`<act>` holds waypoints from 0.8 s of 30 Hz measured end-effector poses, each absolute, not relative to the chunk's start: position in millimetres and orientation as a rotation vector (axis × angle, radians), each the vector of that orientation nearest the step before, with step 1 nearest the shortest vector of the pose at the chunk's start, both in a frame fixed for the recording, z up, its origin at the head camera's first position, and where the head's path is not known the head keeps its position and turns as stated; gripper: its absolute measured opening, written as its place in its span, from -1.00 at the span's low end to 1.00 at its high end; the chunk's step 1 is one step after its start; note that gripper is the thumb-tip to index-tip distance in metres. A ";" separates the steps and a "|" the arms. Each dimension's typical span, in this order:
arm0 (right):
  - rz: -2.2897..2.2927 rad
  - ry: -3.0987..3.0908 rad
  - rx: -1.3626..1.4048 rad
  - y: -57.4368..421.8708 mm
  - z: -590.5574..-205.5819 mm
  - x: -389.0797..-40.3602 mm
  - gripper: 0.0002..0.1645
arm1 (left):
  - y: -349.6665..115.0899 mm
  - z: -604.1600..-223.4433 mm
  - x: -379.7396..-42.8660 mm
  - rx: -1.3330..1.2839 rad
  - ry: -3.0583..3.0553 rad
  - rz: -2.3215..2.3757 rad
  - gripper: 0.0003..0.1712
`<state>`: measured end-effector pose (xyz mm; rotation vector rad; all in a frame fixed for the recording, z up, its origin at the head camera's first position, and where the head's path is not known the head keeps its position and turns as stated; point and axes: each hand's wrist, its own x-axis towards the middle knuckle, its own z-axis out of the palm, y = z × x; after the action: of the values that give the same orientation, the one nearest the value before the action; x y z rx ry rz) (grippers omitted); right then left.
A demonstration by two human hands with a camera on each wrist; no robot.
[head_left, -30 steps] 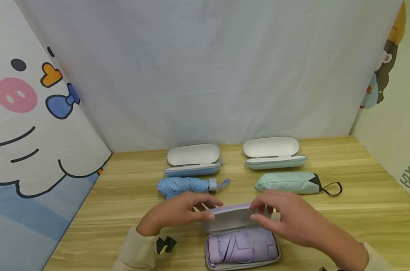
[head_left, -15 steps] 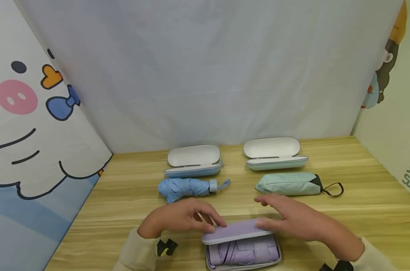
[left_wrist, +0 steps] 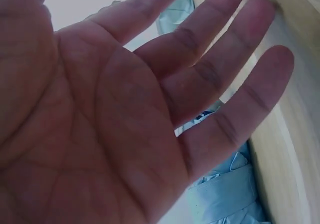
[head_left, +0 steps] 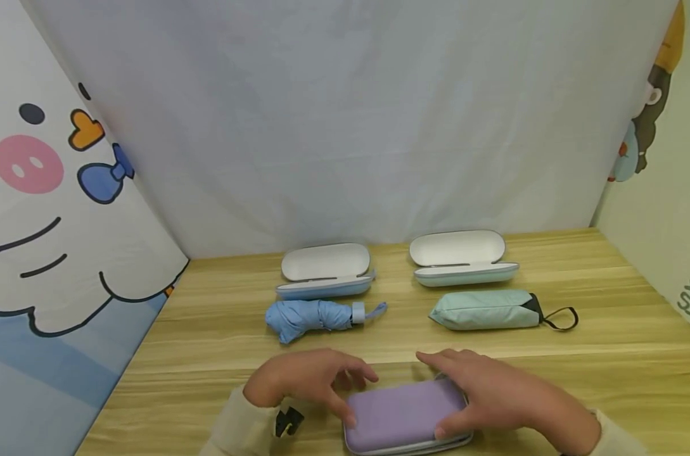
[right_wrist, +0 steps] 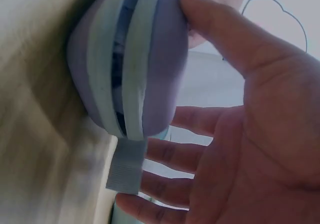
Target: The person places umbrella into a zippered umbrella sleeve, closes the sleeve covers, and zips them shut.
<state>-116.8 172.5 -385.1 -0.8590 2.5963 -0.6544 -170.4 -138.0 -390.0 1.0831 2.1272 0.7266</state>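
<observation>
A purple zip case point(head_left: 404, 415) lies on the table before me with its lid lowered. In the right wrist view, a narrow gap runs between its pale zip edges point(right_wrist: 135, 59), with dark contents showing inside, and a grey tab point(right_wrist: 127, 165) sticks out at the back. My left hand point(head_left: 316, 380) is at the case's left end, thumb at the lid's corner, palm and fingers spread in the left wrist view. The thumb of my right hand point(head_left: 495, 396) touches the lid near its right front corner; its extended fingers reach behind the case, by the tab.
Farther back lie a folded blue umbrella point(head_left: 313, 316) and a folded mint umbrella point(head_left: 484, 310) with a black strap. Behind them stand an opened blue case point(head_left: 324, 288) and an opened mint case point(head_left: 464, 274), before a white curtain point(head_left: 345, 126).
The purple case's lid has swung down toward me over the folded lilac umbrella, which is now covered in the head view. Both hands have followed the lid down.
</observation>
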 end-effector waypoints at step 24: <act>-0.758 2.574 -0.906 166.7 -401.0 -121.1 -0.23 | -138.3 -394.2 -173.0 1.137 2.302 0.527 -0.88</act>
<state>-121.1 166.7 -401.0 -0.9055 2.5744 -0.7583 -173.0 -138.3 -394.2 1.1373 2.3020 0.5273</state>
